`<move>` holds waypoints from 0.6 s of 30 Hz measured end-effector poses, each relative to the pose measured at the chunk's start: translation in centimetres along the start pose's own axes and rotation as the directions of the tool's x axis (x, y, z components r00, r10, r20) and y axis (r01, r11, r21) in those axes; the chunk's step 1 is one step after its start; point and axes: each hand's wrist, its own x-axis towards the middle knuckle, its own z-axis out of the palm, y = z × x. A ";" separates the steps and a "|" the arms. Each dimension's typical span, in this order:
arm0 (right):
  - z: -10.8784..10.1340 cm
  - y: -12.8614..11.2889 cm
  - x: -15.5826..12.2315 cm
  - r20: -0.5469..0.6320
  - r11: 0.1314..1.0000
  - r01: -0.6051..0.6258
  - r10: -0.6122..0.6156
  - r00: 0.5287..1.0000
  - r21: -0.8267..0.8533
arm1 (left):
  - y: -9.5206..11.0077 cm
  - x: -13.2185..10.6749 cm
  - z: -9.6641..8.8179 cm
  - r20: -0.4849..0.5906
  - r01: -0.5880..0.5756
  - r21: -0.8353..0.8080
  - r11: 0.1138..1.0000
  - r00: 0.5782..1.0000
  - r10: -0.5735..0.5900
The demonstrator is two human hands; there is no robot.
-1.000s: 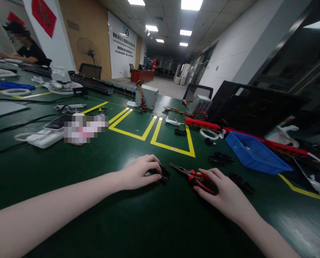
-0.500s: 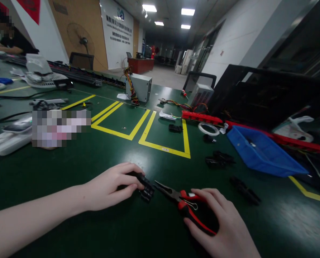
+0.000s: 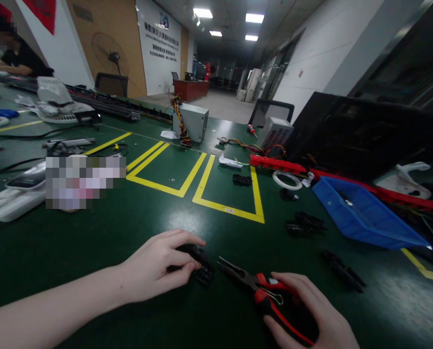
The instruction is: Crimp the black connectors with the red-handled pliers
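Low over the green table, my left hand (image 3: 161, 261) has its thumb and a finger on a small black plastic part (image 3: 203, 274); the forefinger stretches out above it. The hand covers the part's left end. My right hand (image 3: 320, 310) is wrapped round the red-and-black handles of long-nose pliers (image 3: 250, 280). Their slim jaws point left at the part, a small gap apart from it, with the tips slightly parted and nothing between them. More black parts lie to the right, among them a long one (image 3: 343, 271) and a cluster (image 3: 305, 224).
A blue tray (image 3: 369, 218) stands at the right, beside a roll of white tape (image 3: 287, 181) and a red strip (image 3: 278, 165). Yellow tape (image 3: 231, 212) marks rectangles, one holding a black part (image 3: 242, 180). Farther back stands a power supply (image 3: 196, 123). A person (image 3: 20, 55) sits far left.
My left forefinger has lifted and straightened a little off the black part. The whole view has shifted slightly, and the pliers stay in my right hand close to the part.
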 end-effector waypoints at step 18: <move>-0.7 -2.2 0.0 -0.111 0.880 0.374 -0.419 0.901 -0.292 | 0.6 -0.1 0.1 0.040 -0.006 0.081 0.997 0.999 0.003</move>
